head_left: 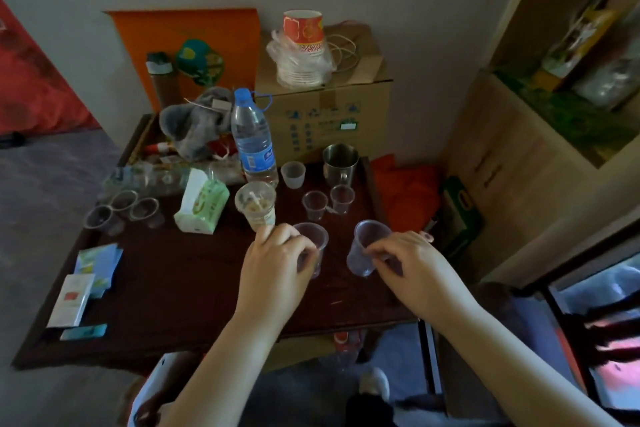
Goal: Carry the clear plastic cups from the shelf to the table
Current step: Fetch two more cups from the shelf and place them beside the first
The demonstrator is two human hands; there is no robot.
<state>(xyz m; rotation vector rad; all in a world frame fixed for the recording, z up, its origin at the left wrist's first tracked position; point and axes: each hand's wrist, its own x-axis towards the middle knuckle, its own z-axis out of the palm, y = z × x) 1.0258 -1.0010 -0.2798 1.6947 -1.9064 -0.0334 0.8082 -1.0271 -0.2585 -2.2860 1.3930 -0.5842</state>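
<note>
Both hands (277, 253) (408, 256) curled around clear cups (313, 239).

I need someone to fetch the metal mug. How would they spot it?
Find the dark wooden table and the cardboard box behind it. The metal mug stands just before that box, right of the water bottle. It alone is shiny steel with a handle; nearby cups are plastic.
</note>
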